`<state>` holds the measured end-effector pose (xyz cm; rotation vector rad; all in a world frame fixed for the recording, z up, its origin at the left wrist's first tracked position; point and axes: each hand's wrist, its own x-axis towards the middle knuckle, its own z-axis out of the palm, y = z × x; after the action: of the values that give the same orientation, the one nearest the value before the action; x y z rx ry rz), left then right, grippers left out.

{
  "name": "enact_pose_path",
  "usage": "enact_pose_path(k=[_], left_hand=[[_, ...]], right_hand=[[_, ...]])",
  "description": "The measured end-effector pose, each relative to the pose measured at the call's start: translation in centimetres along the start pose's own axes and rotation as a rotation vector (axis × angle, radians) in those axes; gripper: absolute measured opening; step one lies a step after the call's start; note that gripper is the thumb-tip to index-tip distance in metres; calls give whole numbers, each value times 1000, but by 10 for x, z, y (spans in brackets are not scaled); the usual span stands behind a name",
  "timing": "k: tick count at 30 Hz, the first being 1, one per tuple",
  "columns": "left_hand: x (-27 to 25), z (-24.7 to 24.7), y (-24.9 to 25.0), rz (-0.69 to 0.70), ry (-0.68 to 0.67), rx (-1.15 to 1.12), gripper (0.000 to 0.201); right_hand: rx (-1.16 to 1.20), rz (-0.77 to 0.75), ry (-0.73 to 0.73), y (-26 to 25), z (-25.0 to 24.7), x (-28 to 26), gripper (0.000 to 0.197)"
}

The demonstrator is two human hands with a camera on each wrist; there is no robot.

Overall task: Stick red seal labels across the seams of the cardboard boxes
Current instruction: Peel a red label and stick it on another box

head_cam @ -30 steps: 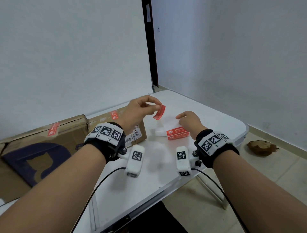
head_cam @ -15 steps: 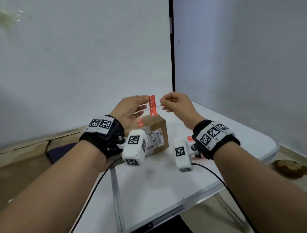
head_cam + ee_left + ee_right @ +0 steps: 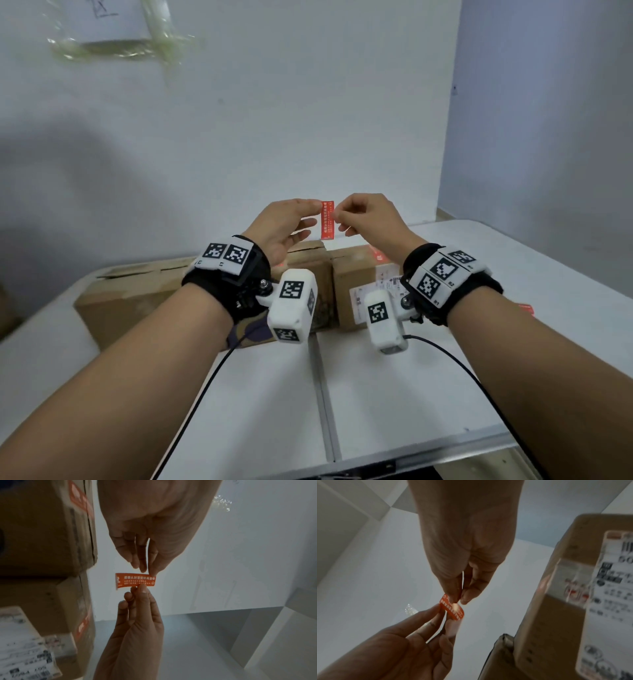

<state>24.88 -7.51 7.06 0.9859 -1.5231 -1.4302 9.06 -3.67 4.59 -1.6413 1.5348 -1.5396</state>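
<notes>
A red seal label hangs upright in the air between my two hands, above the boxes. My left hand pinches its left edge between thumb and fingertips. From the other side my right hand pinches it too, thumb and forefinger closed on one end. Below stand a small cardboard box with a white shipping label and a red seal on top, and a larger flat cardboard box to its left. Both boxes show in the left wrist view.
The white folding table has a centre joint running toward me. More red labels lie at the right, half hidden by my right forearm. Cables trail from both wrist cameras. White walls stand close behind the boxes.
The view swung left onto the boxes. My right hand left the table, rose to the label and now pinches it; the left hand has turned the label upright and held on throughout.
</notes>
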Motion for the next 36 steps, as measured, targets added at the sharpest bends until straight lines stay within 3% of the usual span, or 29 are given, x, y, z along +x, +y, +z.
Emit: enact_pose_path(k=[4, 8, 14, 18, 21, 26, 31, 36], left_hand=[[-6, -36, -12, 80, 80, 149, 20], [-13, -90, -27, 222, 247, 279, 18], [-31, -189, -43, 243, 486, 796, 23], [-32, -235, -54, 71, 430, 1118, 37], [-32, -256, -61, -122, 296, 1242, 50], [-37, -258, -68, -199, 147, 1387, 50], [-36, -251, -66, -171, 146, 1381, 48], [-39, -251, -72, 115, 212, 1256, 35]], right_hand=[[-64, 31, -104, -6, 29, 5, 10], [-52, 68, -156, -15, 60, 14, 9], [373, 222, -179, -32, 104, 25, 14], [515, 284, -248, -42, 133, 28, 11], [542, 295, -303, -46, 155, 28, 9], [493, 267, -360, -51, 182, 28, 14], [453, 278, -406, -59, 208, 28, 12], [367, 272, -461, -60, 237, 27, 15]])
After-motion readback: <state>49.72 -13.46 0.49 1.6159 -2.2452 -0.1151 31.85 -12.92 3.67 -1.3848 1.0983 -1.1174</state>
